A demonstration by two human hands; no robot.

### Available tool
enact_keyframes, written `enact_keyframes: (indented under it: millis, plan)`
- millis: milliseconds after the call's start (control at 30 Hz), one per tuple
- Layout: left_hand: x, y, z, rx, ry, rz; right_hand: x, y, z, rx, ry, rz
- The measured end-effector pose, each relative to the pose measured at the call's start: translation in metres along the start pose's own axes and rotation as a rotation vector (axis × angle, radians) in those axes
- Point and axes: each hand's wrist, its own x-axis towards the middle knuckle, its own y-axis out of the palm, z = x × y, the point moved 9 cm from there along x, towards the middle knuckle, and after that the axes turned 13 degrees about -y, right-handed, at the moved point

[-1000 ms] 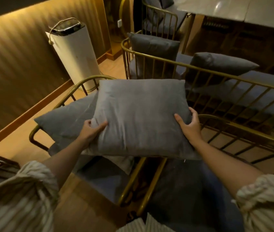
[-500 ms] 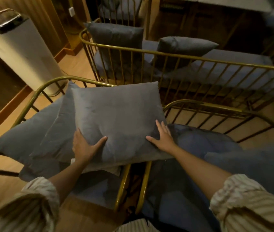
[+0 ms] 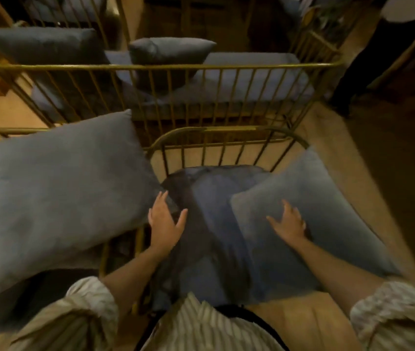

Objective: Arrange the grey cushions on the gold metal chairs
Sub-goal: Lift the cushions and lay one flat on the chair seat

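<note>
- Left hand (image 3: 164,220): fingers spread wide, palm down, holding nothing, just beside the big cushion (image 3: 56,188) on the left chair (image 3: 8,131).
- Right hand (image 3: 288,222): splayed flat on the cushion (image 3: 310,214) lying in the near chair (image 3: 226,130).

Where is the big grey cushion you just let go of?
The big grey square cushion lies on the left of the head view, on the left gold metal chair, just beside the open left hand.

Both hands are off the square grey velvet cushion (image 3: 56,196); it now lies on the left gold chair. Left hand (image 3: 163,220) hovers open, right hand (image 3: 290,224) now on right-side grey cushion (image 3: 310,214).
</note>
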Motion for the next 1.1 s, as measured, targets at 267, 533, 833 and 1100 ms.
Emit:
enact_keyframes:
  millis: [267,533,833,1100]
  plan:
    - [-0.023,0.171,-0.014,0.171,-0.339,0.402,0.012,-0.104,-0.169,-0.03,0.052,-0.008]
    - [-0.067,0.316,-0.026,0.055,-0.673,0.601,0.014,-0.099,-0.211,0.02,-0.049,-0.124]
    - [-0.091,0.395,0.01,-0.395,-1.023,0.56,0.019,-0.09,-0.221,-0.148,-0.1,-0.408]
    - [-0.085,0.409,-0.004,-0.961,-1.005,0.535,0.029,-0.092,-0.239,0.06,-0.16,-0.53]
